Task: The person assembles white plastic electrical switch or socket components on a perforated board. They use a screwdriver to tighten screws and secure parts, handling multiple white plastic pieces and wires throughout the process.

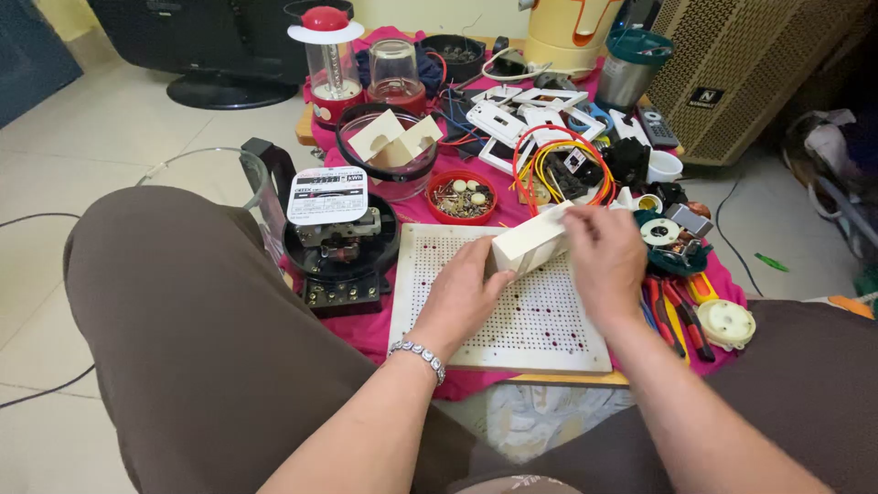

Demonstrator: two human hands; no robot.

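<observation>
Head view, looking down between the knees: a small cream box (530,240) is gripped from both sides above a white perforated board (512,316). The left hand (462,297) is curled under and against the box's near end, thumb pressed on its side, so the box is propped off the board; a beaded bracelet (421,355) is worn at that wrist. The right hand (605,261) is laid over the far end, fingers closed round it from above, seemingly to steady the top while the other hand braces below. The box is held tilted, its far end higher, just beyond the left fingertips and tucked under the right ones. Past the right knuckles, a loop of red and yellow wires (560,165) is spread on the pink cloth (366,322). Beyond the left fingers, a red dish of small parts (462,196) is kept within reach. Left of the left thumb, a black electricity meter (338,240) is stood beside the board. Outside the right wrist, red-handled pliers (675,311) are laid close.
</observation>
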